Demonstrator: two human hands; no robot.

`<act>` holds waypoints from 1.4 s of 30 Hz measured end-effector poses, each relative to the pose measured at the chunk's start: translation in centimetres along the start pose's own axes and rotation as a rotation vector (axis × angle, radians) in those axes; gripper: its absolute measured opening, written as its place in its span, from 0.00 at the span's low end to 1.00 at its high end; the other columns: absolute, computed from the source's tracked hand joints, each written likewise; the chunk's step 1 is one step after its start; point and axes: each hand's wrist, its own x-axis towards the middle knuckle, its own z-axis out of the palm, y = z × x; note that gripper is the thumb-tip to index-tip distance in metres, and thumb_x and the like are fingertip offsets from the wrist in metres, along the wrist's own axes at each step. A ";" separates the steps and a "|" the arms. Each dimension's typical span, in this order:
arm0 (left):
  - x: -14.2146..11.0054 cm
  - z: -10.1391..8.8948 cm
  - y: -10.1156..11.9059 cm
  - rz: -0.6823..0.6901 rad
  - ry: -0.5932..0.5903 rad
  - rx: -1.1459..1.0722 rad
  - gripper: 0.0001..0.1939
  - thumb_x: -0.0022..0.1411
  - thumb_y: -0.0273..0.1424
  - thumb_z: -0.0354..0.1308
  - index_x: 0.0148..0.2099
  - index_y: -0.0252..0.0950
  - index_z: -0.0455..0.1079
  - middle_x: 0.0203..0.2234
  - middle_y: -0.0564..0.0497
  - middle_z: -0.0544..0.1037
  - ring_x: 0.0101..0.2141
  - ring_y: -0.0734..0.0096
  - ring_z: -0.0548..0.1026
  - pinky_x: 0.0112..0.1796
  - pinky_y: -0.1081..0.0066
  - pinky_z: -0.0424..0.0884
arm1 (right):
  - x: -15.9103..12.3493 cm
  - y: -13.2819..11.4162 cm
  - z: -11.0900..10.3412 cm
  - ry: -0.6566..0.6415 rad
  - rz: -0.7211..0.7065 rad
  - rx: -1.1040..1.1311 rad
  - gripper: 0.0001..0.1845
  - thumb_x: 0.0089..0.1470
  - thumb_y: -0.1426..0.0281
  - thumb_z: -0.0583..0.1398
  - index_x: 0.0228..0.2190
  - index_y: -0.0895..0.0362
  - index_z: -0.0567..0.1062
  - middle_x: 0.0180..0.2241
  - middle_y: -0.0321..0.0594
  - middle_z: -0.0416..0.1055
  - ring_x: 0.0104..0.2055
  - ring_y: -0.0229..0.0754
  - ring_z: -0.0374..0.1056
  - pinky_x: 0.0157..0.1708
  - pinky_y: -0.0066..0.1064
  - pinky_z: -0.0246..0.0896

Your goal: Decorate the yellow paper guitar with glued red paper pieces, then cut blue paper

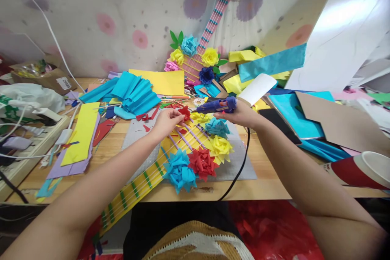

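A blue glue gun (217, 105) points left at centre, nozzle near a small, ruffled red paper piece (184, 112). Below, a flower-trimmed yellow guitar (170, 148) slants, neck toward lower left.

To your right sits a red-and-white paper cup (350, 170). On your left, a power strip (32, 162) lies near a plastic bag (36, 92) and cardboard box (50, 81).

Pale wall covering (122, 8) behind, printed with pink and purple flowers, grey specks, some creases. Light wood table (268, 176), straight front edge. Big white panel (329, 44) leaning at right, bright glare (344, 12) on its upper part. Beige power strip (47, 140) at table's left. Shiny red sheeting (274, 227) below the table edge.
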 end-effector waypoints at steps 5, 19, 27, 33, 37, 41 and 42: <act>0.0 0.4 0.0 -0.024 -0.009 -0.022 0.06 0.52 0.25 0.61 0.26 0.30 0.66 0.20 0.52 0.74 0.22 0.73 0.75 0.22 0.75 0.71 | 0.3 -0.1 0.7 -0.054 0.034 -0.012 0.27 0.40 0.49 0.61 0.30 0.60 0.75 0.22 0.39 0.69 0.28 0.41 0.66 0.26 0.29 0.58; 0.2 0.1 -0.2 -0.063 0.009 -0.053 0.05 0.53 0.22 0.59 0.26 0.29 0.67 0.19 0.52 0.74 0.21 0.75 0.75 0.21 0.78 0.71 | 0.4 -1.1 1.1 -0.105 0.006 -0.099 0.28 0.42 0.47 0.58 0.33 0.58 0.76 0.28 0.40 0.73 0.30 0.42 0.68 0.29 0.29 0.60; 0.1 -0.1 -0.1 -0.059 0.004 -0.036 0.05 0.50 0.24 0.61 0.26 0.30 0.69 0.19 0.51 0.75 0.20 0.73 0.75 0.22 0.76 0.71 | 0.7 -1.3 1.2 -0.118 0.020 -0.154 0.29 0.41 0.46 0.58 0.32 0.58 0.76 0.28 0.39 0.73 0.31 0.42 0.67 0.28 0.28 0.58; 0.0 -0.1 0.1 -0.059 0.004 -0.043 0.05 0.49 0.25 0.63 0.26 0.29 0.70 0.19 0.50 0.76 0.20 0.73 0.75 0.21 0.76 0.71 | 0.7 -1.4 1.2 -0.093 -0.007 -0.155 0.28 0.41 0.46 0.58 0.31 0.57 0.77 0.25 0.38 0.72 0.29 0.42 0.67 0.25 0.27 0.57; -0.1 0.0 0.2 -0.067 0.009 -0.044 0.06 0.48 0.26 0.64 0.25 0.29 0.69 0.19 0.49 0.76 0.20 0.73 0.75 0.21 0.76 0.70 | 0.7 -1.5 1.3 -0.082 -0.005 -0.164 0.27 0.41 0.46 0.58 0.30 0.57 0.77 0.24 0.38 0.72 0.28 0.42 0.66 0.24 0.27 0.56; -0.2 0.0 0.3 -0.065 0.006 -0.028 0.05 0.50 0.25 0.62 0.25 0.29 0.70 0.19 0.49 0.76 0.21 0.73 0.75 0.22 0.75 0.70 | 0.8 -1.5 1.3 -0.073 -0.009 -0.177 0.27 0.42 0.46 0.58 0.31 0.57 0.77 0.24 0.38 0.72 0.28 0.42 0.67 0.24 0.27 0.56; -0.2 0.1 0.4 -0.063 0.005 -0.025 0.05 0.50 0.25 0.62 0.25 0.29 0.70 0.19 0.50 0.76 0.21 0.73 0.75 0.22 0.75 0.70 | 0.8 -1.5 1.3 -0.072 -0.006 -0.181 0.27 0.42 0.46 0.58 0.31 0.57 0.77 0.24 0.39 0.72 0.28 0.42 0.67 0.24 0.27 0.56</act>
